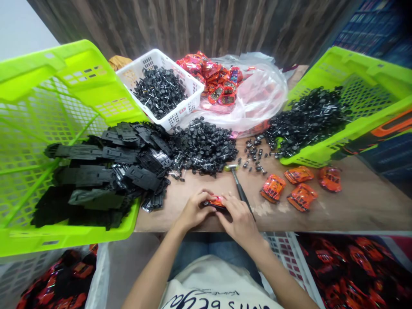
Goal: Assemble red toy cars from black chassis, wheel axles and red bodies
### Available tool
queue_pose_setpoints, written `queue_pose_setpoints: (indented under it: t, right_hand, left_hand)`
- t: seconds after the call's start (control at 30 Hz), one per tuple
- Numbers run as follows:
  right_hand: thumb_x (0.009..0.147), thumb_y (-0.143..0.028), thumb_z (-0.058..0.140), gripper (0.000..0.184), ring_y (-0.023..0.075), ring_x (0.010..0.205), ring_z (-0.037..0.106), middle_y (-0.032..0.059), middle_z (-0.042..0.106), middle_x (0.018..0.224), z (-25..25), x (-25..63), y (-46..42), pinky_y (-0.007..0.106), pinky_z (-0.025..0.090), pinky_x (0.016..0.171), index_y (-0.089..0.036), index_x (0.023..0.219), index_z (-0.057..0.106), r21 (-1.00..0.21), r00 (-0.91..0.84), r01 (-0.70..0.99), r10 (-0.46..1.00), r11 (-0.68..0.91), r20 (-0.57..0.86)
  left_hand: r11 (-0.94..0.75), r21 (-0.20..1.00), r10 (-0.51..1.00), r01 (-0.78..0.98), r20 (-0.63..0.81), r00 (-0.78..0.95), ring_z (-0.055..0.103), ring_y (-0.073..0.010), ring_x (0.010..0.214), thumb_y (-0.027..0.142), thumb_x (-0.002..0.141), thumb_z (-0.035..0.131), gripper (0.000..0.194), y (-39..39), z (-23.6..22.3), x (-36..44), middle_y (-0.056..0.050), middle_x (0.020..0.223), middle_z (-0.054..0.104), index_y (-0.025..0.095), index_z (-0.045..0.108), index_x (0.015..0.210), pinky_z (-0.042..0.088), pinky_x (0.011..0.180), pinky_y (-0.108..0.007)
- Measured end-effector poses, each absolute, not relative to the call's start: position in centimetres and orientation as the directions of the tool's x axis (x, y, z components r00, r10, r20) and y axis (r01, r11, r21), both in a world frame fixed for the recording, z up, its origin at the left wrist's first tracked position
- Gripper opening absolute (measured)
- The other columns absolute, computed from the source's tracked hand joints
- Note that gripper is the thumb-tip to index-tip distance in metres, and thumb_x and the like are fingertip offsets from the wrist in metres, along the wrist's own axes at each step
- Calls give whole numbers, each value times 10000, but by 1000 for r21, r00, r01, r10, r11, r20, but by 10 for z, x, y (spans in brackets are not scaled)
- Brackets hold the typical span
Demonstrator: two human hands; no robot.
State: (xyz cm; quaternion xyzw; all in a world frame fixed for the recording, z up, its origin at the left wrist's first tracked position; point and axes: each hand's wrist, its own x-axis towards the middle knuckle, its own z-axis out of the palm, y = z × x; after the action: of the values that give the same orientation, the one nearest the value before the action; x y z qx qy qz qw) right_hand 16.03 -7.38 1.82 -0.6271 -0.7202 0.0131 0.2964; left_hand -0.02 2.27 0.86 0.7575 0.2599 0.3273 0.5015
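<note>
Near the table's front edge, a small orange-red toy car (216, 201) with a dark underside is held between both hands. My left hand (197, 210) grips its left end, thumb below and fingers over the top. My right hand (236, 214) closes on the other end, fingers laid across the body. Parts of the car are hidden under the fingers. A small hammer (240, 189) with a dark handle and a pale yellowish head lies just beyond my right hand. Several orange car bodies (273, 188) rest on the table further right.
A green crate (135, 219) at left spills black chassis plates (86, 175). Wheel-and-axle sets (202, 146) are heaped mid-table, in a white basket (189, 105) and in a tilted green crate (322, 156). Red car bodies (222, 81) lie in a plastic bag (264, 94). Boxes of cars stand below.
</note>
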Motion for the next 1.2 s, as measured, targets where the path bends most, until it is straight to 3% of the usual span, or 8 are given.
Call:
queue_pose_setpoints:
  t: [0.17,0.4,0.6,0.83,0.97,1.03,1.2]
  right_hand:
    - [840,-109,508,143,226,847,628,83,680,878,15,161,-67,328,485,759,-179,910,611,-576,91,808,937,129,338]
    - [854,-127,490,159,218,919,601,83,641,948,13,161,-66,326,476,811,-188,984,559,-686,132,716,939,131,317]
    - [857,-111,444,134,224,858,582,78,614,835,6,160,-61,331,463,773,-188,880,552,-671,179,729,910,132,374]
    - [798,-140,515,94,198,855,603,45,640,857,9,170,-53,309,468,775,-208,848,556,-805,214,585,940,93,264]
    - [817,-199,514,72,194,842,614,48,662,860,12,172,-46,289,458,753,-201,844,581,-805,232,589,937,78,261]
    - [870,-285,487,147,183,790,626,49,677,839,16,174,-40,259,447,701,-190,870,599,-786,225,615,944,55,241]
    - [955,-345,326,447,169,587,596,104,648,634,30,168,-19,241,346,564,-142,730,654,-464,362,866,877,-189,318]
  left_hand:
    - [-388,918,748,79,264,608,558,-165,812,155,757,667,53,23,0,7,-32,822,545,157,615,767,443,737,-273]
    - [-411,909,713,71,272,646,577,-180,870,275,784,664,131,28,9,3,-69,929,582,165,639,851,454,765,-293]
    - [-479,870,723,113,318,614,538,-157,717,283,829,599,139,28,6,9,-26,741,520,162,601,760,429,674,-281]
    - [-472,870,733,147,294,613,539,-178,861,249,805,625,99,27,6,12,-43,894,527,177,577,852,439,773,-296]
    - [-468,864,776,186,301,555,534,-173,824,207,778,643,69,30,9,14,-23,820,521,172,584,787,439,749,-295]
    - [-459,867,801,195,309,512,539,-173,812,229,770,656,79,28,13,16,-21,801,539,172,603,782,441,741,-299]
    - [-218,967,937,135,169,304,542,-137,652,383,740,679,223,14,24,23,-15,769,573,174,652,810,447,562,-250]
